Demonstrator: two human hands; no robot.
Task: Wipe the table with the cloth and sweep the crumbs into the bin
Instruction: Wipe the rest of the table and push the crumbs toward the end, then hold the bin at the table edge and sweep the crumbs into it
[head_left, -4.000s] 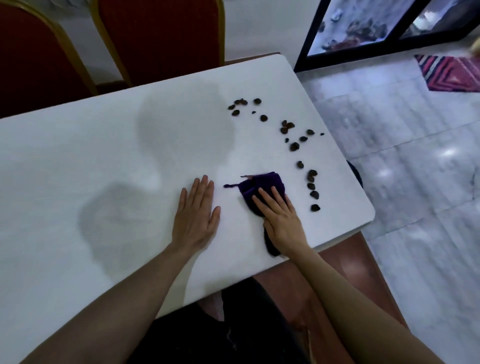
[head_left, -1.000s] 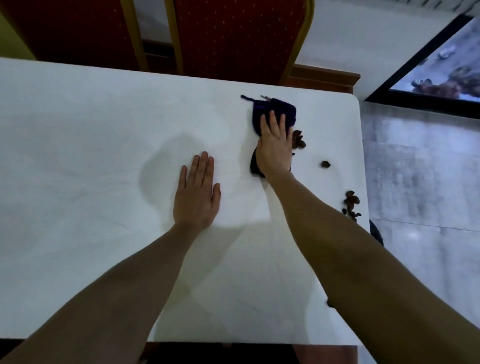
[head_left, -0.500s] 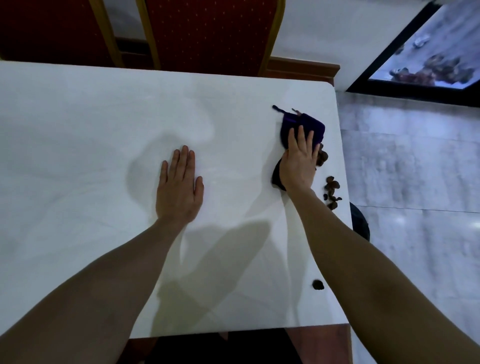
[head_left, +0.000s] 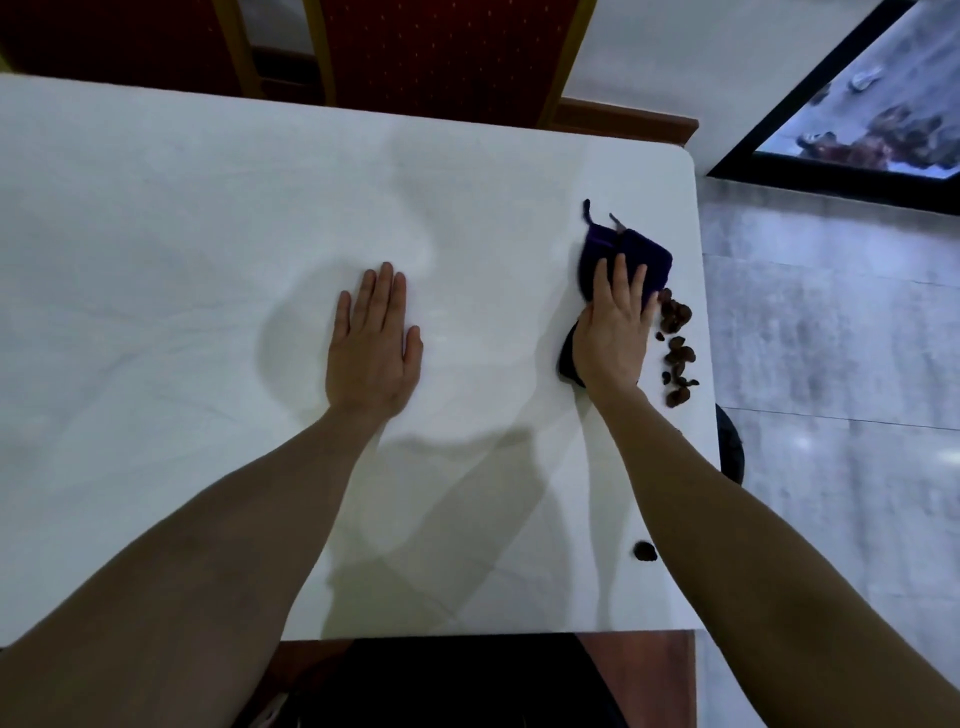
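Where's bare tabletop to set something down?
Bare: everything left of the left hand, and the strip between it and the right hand. Crowded: the right edge, with cloth, crumbs, and a stray crumb.

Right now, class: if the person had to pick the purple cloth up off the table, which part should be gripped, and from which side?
Probably the bunched far end of the purple cloth, pinched from above. The right hand lies flat over its near half, and the crumbs crowd its right side, so the far end is the free, raised part.
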